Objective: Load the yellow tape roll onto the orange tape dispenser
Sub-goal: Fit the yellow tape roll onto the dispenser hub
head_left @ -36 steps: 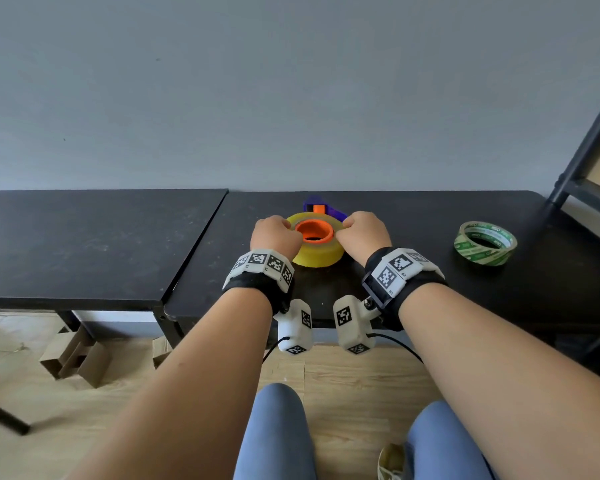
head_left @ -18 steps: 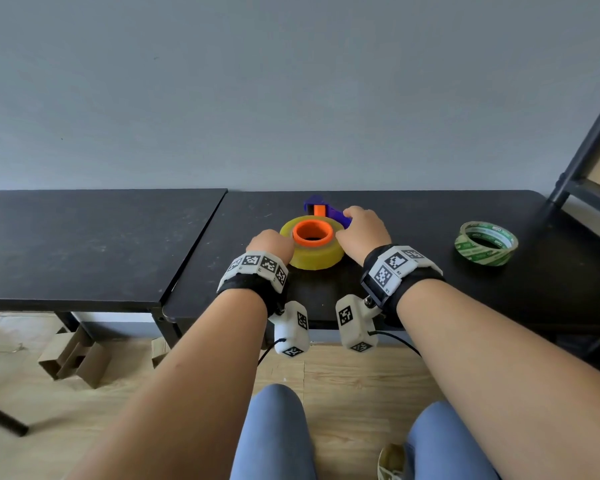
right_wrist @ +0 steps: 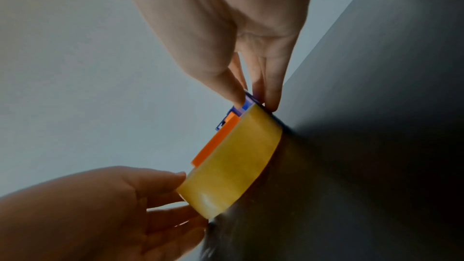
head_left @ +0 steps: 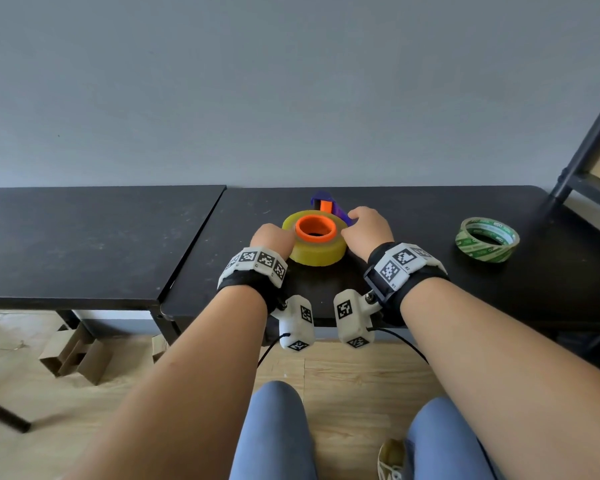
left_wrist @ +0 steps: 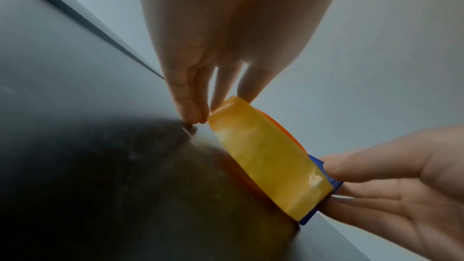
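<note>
The yellow tape roll (head_left: 315, 244) already sits around the orange tape dispenser (head_left: 316, 229) hub; left hand (head_left: 270, 239) fingers touch its nine o'clock side, right hand (head_left: 368, 229) fingers pinch the purple part at two o'clock; threading probably remains.

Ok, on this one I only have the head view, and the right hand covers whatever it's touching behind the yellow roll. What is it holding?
Observer: In the right wrist view the right hand pinches the blue part of the orange tape dispenser between thumb and fingers.
Operator: And the left hand, is it gripping the roll?
Observer: Not wrapped round it. In the left wrist view the left hand has its fingers straight down against the side of the yellow tape roll, tips at the table.
</note>
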The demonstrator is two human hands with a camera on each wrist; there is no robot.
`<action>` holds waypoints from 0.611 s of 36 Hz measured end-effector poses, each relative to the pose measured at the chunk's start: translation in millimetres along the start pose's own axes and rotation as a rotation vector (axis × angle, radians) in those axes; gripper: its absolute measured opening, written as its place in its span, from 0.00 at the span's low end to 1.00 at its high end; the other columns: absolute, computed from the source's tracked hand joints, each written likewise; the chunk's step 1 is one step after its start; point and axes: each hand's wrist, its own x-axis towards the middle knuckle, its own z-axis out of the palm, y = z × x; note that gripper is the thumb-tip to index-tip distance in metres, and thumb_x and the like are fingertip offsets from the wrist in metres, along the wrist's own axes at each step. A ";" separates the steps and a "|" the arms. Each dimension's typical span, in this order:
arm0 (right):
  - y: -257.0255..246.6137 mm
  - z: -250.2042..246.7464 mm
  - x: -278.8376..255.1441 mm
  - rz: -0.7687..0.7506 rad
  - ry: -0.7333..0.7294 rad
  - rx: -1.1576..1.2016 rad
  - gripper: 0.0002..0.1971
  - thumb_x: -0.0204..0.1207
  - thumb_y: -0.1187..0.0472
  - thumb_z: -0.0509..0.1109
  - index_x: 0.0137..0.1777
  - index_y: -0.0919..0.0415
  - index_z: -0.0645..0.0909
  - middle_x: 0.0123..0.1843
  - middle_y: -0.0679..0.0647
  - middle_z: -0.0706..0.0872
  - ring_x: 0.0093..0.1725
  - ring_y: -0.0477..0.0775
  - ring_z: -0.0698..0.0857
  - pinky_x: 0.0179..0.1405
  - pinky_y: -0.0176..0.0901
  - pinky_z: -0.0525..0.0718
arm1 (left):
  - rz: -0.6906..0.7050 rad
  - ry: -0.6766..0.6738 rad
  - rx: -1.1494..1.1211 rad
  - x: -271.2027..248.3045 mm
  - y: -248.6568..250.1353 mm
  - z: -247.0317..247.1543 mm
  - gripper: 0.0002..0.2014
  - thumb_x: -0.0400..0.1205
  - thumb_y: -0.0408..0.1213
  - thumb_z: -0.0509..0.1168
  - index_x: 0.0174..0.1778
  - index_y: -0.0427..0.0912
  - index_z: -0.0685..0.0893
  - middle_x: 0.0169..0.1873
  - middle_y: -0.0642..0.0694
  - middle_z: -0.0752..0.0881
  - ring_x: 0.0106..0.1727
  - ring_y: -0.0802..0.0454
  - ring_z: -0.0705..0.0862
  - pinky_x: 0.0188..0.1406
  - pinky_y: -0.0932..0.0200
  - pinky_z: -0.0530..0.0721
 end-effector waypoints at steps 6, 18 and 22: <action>1.9 -7.2 -0.2 0.081 -0.008 0.140 0.08 0.71 0.69 0.62 0.47 0.66 0.82 0.39 0.57 0.83 0.45 0.62 0.84 0.42 0.48 0.82 | 0.080 0.049 -0.415 0.8 12.6 3.8 0.17 0.83 0.39 0.57 0.58 0.33 0.84 0.56 0.34 0.87 0.62 0.33 0.84 0.62 0.45 0.85; 17.7 -16.9 -10.7 0.138 -0.072 0.235 0.12 0.77 0.71 0.63 0.56 0.72 0.84 0.55 0.70 0.88 0.58 0.72 0.86 0.62 0.64 0.83 | 0.192 -0.041 -0.852 -13.2 49.5 4.3 0.26 0.80 0.30 0.68 0.77 0.37 0.75 0.68 0.37 0.82 0.65 0.39 0.85 0.64 0.42 0.85; 22.3 -25.1 -12.1 0.101 -0.016 0.270 0.12 0.75 0.69 0.66 0.56 0.60 0.86 0.58 0.60 0.88 0.60 0.63 0.86 0.64 0.58 0.83 | 0.254 -0.068 -0.804 -20.0 59.4 9.1 0.25 0.81 0.34 0.70 0.75 0.40 0.77 0.47 0.39 0.88 0.56 0.38 0.90 0.59 0.42 0.88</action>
